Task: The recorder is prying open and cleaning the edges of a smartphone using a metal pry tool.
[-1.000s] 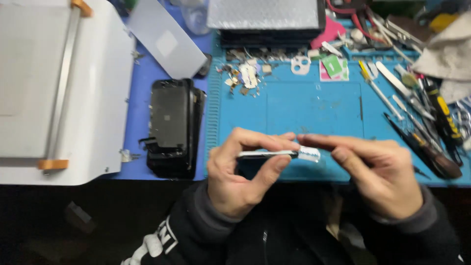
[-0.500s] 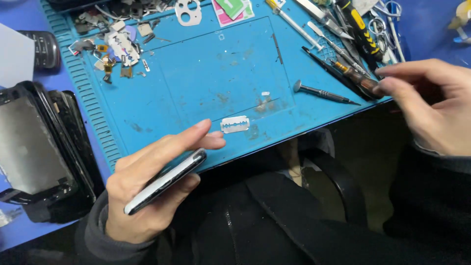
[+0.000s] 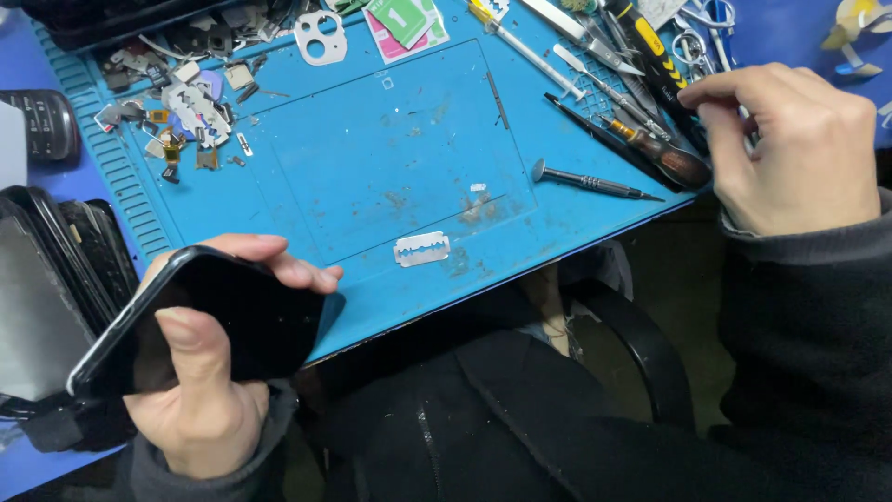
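My left hand (image 3: 209, 390) grips a black smartphone (image 3: 214, 316) at the lower left, its dark glass face turned up, thumb across it. A double-edged razor blade (image 3: 422, 249) lies loose on the blue work mat (image 3: 372, 167) near the mat's front edge. My right hand (image 3: 790, 149) is at the right edge of the mat, its fingertips pinched among the hand tools there, beside a wooden-handled screwdriver (image 3: 664, 160). What the fingers hold is hidden. A small metal precision screwdriver (image 3: 590, 181) lies between the blade and my right hand.
Small phone parts and screws (image 3: 186, 102) are scattered at the mat's upper left. A metal camera bracket (image 3: 321, 37) and green-and-pink packets (image 3: 404, 23) lie at the top. Black devices (image 3: 46, 279) stack at the left. Tweezers and tools (image 3: 632, 46) crowd the upper right.
My left hand has turned the phone from edge-on to face-up. My right hand has closed in on the tools at the right. The view has shifted slightly.
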